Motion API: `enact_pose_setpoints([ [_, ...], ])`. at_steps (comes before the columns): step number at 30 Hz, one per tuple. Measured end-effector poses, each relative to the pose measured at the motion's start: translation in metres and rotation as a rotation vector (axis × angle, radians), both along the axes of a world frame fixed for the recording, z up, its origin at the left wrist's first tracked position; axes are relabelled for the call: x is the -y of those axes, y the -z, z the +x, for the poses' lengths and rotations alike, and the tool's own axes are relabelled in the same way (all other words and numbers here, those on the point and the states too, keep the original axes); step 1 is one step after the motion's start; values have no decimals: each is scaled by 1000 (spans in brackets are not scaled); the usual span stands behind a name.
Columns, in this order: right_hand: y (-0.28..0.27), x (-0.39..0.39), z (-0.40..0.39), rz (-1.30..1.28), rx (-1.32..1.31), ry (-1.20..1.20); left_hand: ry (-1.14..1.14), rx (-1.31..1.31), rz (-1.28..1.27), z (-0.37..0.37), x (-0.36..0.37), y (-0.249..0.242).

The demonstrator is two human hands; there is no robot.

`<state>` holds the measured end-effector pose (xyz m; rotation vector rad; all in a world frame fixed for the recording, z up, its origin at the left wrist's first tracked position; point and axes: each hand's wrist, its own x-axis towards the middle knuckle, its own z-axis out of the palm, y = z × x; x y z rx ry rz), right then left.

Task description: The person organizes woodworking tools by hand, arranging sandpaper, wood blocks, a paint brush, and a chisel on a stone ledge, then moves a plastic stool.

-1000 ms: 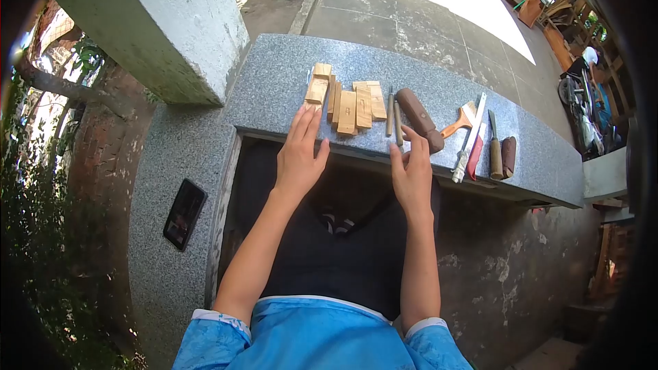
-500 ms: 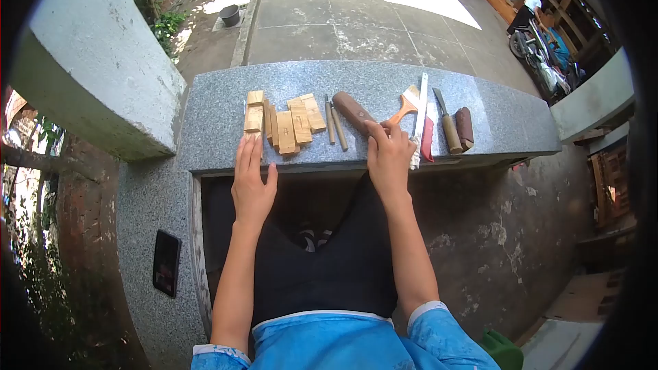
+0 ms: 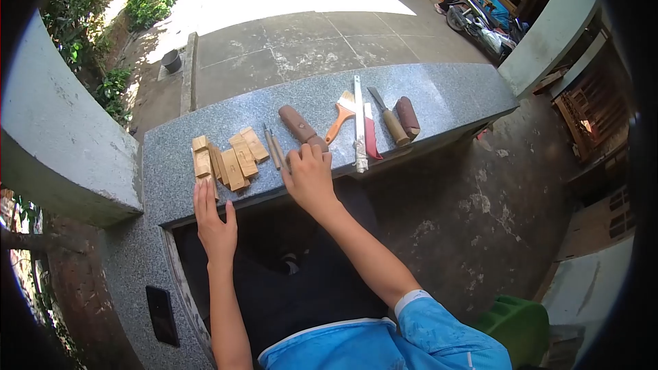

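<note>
My left hand point(image 3: 214, 223) lies flat and open on the near edge of the granite counter point(image 3: 425, 92), fingertips touching the stack of small wooden blocks point(image 3: 228, 157). My right hand point(image 3: 309, 177) rests on the counter with fingers curled by the near end of the brown wooden mallet point(image 3: 300, 127), just right of two thin chisels point(image 3: 274, 147). Whether it grips the mallet I cannot tell. Further right lie a paintbrush with an orange handle point(image 3: 338, 117), a long saw blade point(image 3: 358, 123), a red-handled tool point(image 3: 371, 138), a wooden-handled chisel point(image 3: 388, 118) and a brown roll point(image 3: 408, 116).
A dark phone point(image 3: 160, 315) lies on the lower granite ledge at left. A grey concrete pillar point(image 3: 62, 137) stands left of the counter. A black bucket point(image 3: 171, 60) sits on the paved yard beyond. A person works by a motorbike point(image 3: 473, 17) far back right. A green object point(image 3: 517, 325) sits low right.
The view has swung right, so the counter sits further left and tilted. My right hand slid from the saw's near end to the mallet's near end. My left hand stays by the blocks.
</note>
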<state>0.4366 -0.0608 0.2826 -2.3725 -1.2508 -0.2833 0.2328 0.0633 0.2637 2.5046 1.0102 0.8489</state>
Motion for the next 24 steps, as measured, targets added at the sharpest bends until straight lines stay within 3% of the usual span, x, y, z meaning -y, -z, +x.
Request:
enact_pose_setpoints([
  [5,10,-5,2,73,51,44,-1,4,-7,-1,0,-2],
  [8,5,3,7,41,-119,37,-4,3,0,0,0,-2],
  [14,-14,40,17,224,-813,75,-9,8,-13,0,-1,-1],
  [18,-31,79,32,365,-889,157,1,-17,-8,-2,-2,-2],
  [24,-21,144,78,411,-745,382,-4,5,-11,2,0,0],
])
